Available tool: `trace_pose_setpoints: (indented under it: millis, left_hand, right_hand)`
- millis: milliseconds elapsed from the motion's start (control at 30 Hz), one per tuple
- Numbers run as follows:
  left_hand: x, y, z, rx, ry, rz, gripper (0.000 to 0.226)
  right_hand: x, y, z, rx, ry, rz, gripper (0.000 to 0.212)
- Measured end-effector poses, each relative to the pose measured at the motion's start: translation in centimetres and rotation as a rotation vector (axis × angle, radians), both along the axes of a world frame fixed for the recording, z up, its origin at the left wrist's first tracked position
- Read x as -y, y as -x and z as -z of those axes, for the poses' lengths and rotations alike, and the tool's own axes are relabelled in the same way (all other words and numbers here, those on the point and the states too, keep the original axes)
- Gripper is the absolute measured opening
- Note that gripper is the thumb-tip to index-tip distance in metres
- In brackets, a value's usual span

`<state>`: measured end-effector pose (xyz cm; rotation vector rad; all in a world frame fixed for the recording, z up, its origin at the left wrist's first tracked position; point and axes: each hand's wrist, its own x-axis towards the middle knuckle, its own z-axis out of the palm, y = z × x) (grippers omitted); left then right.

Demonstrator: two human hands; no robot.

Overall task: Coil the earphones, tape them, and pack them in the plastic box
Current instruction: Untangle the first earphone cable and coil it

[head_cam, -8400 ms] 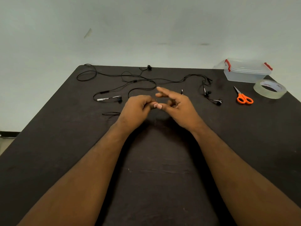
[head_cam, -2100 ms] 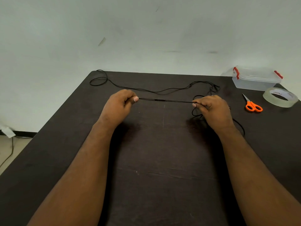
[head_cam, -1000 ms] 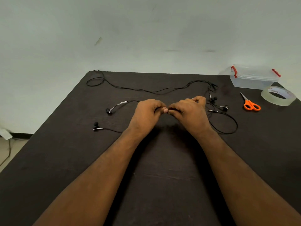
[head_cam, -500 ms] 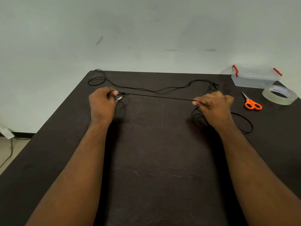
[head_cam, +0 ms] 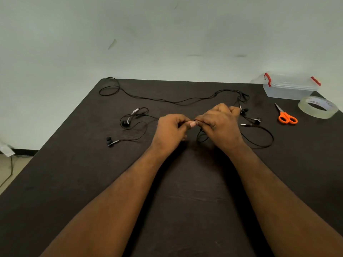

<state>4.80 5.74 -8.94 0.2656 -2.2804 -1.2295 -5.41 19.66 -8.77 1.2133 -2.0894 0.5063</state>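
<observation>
From my feed both the left hand (head_cam: pixel 171 128) and right hand (head_cam: pixel 219 125) pinch the earphone cord (head_cam: pixel 201 135) mid-tabletop (head_cam: pixel 185 191), probably gathering a loop, with tape roll (head_cam: pixel 317 110) parked at 2 o'clock for later.

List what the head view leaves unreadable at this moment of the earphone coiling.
- Cable between the left hand and right hand: hidden by curled fingers, so coil count is unknown.
- Plastic box: contents unclear through cloudy walls.
- Tape roll: print too small to read.
</observation>
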Motion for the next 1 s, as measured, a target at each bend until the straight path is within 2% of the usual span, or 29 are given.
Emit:
trace_pose_setpoints:
  millis: [167,333,567,767,933,1000]
  left_hand:
    - [2.4,0.0,-0.6,-0.044,0.419,-0.034,0.012]
    - [5.4,-0.9,-0.9,-0.124,0.481,-0.217,0.014]
    - [10.0,-2.7,-1.0,-0.151,0.384,-0.507,0.014]
    - [12.0,-3.7,-0.7,-0.121,0.299,-0.702,0.024]
    - [12.1,-4.1,-0.4,-0.021,0.217,-0.751,0.024]
    - [11.4,-4.0,-0.4,0.006,0.193,-0.758,0.018]
  right_hand:
    - [0.0,0.1,0.1,0.015,-0.108,0.063,0.015]
    - [-1.1,1.3,-0.1,0.087,-0.133,0.221,0.011]
    - [-2.7,2.4,-0.6,0.235,-0.133,0.419,0.01]
    - [-3.7,3.0,-0.4,0.239,-0.055,0.504,0.007]
    - [-3.6,3.1,0.1,0.269,0.039,0.41,0.014]
    - [-3.4,3.1,0.2,0.247,0.055,0.374,0.016]
